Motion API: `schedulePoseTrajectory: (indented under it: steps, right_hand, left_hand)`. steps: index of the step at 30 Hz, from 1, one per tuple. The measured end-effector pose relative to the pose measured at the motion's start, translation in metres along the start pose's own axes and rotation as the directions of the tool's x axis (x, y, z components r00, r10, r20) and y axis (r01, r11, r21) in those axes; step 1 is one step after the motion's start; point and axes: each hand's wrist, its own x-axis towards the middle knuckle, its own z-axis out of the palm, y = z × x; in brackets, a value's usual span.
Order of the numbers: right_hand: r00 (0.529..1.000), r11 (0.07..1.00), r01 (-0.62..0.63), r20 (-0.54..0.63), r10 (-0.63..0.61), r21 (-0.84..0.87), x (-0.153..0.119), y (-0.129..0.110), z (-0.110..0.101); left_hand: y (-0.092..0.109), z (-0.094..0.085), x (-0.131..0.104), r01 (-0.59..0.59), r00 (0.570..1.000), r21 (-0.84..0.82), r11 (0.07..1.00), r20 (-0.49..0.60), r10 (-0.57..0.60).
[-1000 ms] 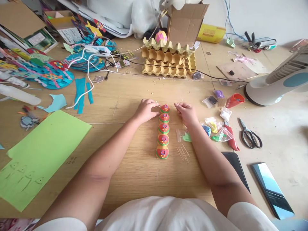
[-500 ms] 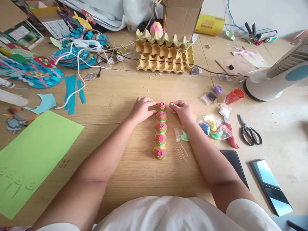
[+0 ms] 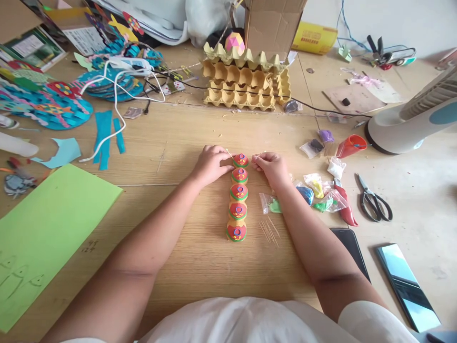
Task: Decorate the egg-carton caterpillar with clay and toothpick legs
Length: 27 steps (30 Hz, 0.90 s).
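Observation:
A strip of egg-carton cups (image 3: 238, 192), painted red with green rims, blue rings and yellow marks, lies lengthwise in front of me. My left hand (image 3: 213, 164) has its thumb and fingers closed at the left side of the farthest cup. By its index fingertip a thin toothpick with a pale tip (image 3: 229, 153) slants up. Just right of that cup, my right hand (image 3: 272, 167) pinches what looks like a toothpick, mostly hidden by the fingers. Several loose toothpicks (image 3: 269, 231) lie right of the strip.
Clay bags (image 3: 314, 185), scissors (image 3: 374, 200) and two phones (image 3: 407, 287) are on the right, with a white fan (image 3: 392, 131) beyond. Egg cartons (image 3: 243, 97) stand at the back. Green paper (image 3: 53, 228) and a white cable (image 3: 116, 102) lie left.
The view has shifted slightly. Both hands keep nearly the same place on either side of the strip's far end, and the right fingers have moved very little.

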Motion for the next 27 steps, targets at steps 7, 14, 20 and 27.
schedulePoseTrajectory:
  steps: [7, 14, 20, 27]
  right_hand:
    - [1.0, 1.0, 0.006, -0.007, -0.006, 0.006, 0.0, 0.0019, -0.0002]
    - [1.0, 1.0, 0.022, -0.022, -0.022, -0.001, -0.0033, -0.0019, 0.0005]
    - [1.0, 1.0, 0.023, -0.017, -0.024, -0.017, -0.0031, -0.0004, 0.0007]
    - [0.999, 0.998, 0.051, -0.014, -0.051, -0.024, -0.0014, 0.0041, 0.0006]
  left_hand:
    - [0.0007, -0.0005, -0.0004, 0.013, 1.0, 0.008, 1.0, 0.01, -0.013]
    - [0.0035, -0.0022, -0.001, 0.013, 1.0, 0.0, 1.0, 0.009, -0.013]
    - [0.0035, -0.0021, -0.0011, 0.003, 1.0, -0.002, 1.0, 0.004, -0.003]
    - [0.0031, -0.0024, -0.0014, 0.001, 1.0, 0.005, 1.0, 0.005, -0.001]
